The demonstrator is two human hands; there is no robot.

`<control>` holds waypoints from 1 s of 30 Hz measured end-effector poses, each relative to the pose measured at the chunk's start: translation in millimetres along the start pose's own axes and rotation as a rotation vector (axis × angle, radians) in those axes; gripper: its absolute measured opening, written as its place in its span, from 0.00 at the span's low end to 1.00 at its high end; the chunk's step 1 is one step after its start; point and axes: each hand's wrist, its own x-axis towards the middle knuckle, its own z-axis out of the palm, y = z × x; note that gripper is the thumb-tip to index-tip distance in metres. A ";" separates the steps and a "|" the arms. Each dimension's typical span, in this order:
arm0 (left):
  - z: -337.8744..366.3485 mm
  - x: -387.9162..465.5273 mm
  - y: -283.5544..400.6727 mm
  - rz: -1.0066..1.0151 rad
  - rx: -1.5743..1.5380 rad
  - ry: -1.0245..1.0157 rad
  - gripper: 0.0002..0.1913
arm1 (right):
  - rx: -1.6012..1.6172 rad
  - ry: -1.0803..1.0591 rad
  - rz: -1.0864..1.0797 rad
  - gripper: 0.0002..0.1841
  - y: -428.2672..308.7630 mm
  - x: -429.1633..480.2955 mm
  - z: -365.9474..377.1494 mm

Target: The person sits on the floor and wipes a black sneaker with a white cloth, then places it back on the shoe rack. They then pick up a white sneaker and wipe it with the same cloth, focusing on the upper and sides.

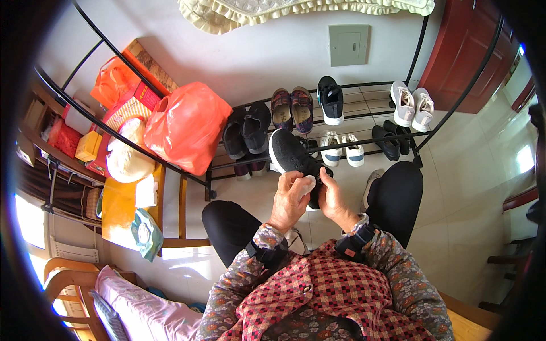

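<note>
A black knit sneaker with a white sole (292, 151) is held up before me, its toe towards the upper left. My right hand (337, 200) grips it near the heel, thumb along the upper. My left hand (288, 202) holds a crumpled white wipe or tissue (312, 183) against the shoe's side. Just beyond, a black metal shoe rack (354, 115) carries a similar black sneaker (329, 100) on its upper tier. Plaid slip-on shoes (292, 108), black shoes (247, 130) and light grey sneakers (412, 104) stand there too. The held shoe's inner side is hidden.
A red plastic bag (190, 125) sits left of the shoes. On a wooden table or stool (117, 213) lie white tissues (146, 190) and a blue-green wipes packet (146, 233). Lower on the rack are white shoes (331, 149) and black shoes (386, 143). My knees flank the held shoe.
</note>
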 end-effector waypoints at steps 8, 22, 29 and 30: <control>-0.4 -3.9 0.0 0.062 0.101 -0.011 0.19 | 0.013 -0.025 -0.027 0.33 -1.1 -1.4 2.6; -1.3 -5.6 6.3 0.098 -0.008 -0.115 0.16 | 0.036 0.005 0.042 0.32 1.1 -2.3 -2.8; -16.4 19.7 -13.4 -0.055 0.080 0.115 0.16 | -0.042 0.002 -0.006 0.36 6.5 2.1 -2.7; -17.2 19.7 -12.9 -0.072 0.093 0.113 0.17 | -0.045 -0.001 -0.004 0.36 6.4 1.9 -2.0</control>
